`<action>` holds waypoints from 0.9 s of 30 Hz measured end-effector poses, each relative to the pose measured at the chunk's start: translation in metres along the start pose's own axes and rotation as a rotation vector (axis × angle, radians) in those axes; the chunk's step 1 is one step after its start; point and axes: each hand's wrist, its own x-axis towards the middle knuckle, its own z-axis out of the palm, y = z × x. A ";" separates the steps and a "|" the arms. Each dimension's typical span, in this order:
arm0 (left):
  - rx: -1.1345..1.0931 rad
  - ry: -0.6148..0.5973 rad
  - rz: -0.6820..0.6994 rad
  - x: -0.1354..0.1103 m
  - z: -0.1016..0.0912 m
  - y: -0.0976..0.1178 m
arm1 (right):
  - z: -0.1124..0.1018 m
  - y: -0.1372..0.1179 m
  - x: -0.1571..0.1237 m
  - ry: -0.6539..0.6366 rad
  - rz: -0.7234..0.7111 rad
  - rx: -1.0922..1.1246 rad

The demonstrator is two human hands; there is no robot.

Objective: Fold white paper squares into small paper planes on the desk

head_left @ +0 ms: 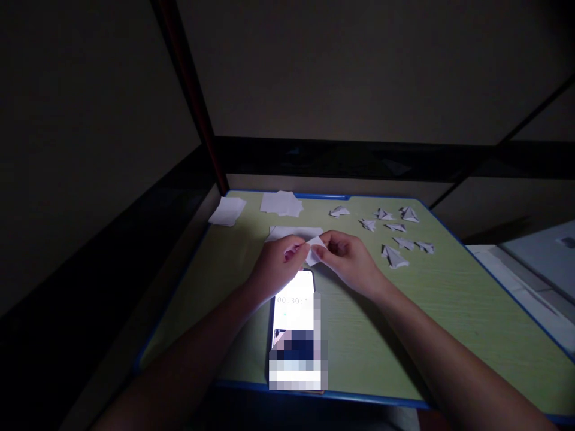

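Pinching a small piece of white paper [313, 256] between both hands, I have it above the table, just past the top end of my phone. My left hand [276, 263] is nearly closed, thumb and forefinger meeting at the paper's left side, with the other fingers curled in. My right hand [353, 257] is bent much the same way, its thumb laid over the near face of the paper and its fingers folded behind.

Beyond my knuckles lies a white sheet [296, 231], partly covered by my hands in this view. Below them the phone [294, 290] glows, its timer readable as 00 30; the lower part is blurred into blocks, and it reaches down to the blue front edge [359, 397].

Farther back are two paper piles, one near the back edge [281, 203], the other at the far left corner [227, 211]. Eight folded paper shapes [395, 257] sit right of my hands, well apart from them.

For moving, green tabletop [359, 341] stretches between my forearms and out past the right one; on the left, a narrower strip runs to the blue rim. A dark-banded wall [359, 78] rises behind.
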 end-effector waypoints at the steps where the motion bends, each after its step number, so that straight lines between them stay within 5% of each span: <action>1: -0.010 0.010 0.005 0.000 0.001 -0.001 | 0.000 0.000 0.000 0.005 -0.002 -0.008; 27: 0.019 0.058 0.065 -0.001 0.002 -0.004 | 0.002 -0.001 -0.001 0.033 -0.028 -0.013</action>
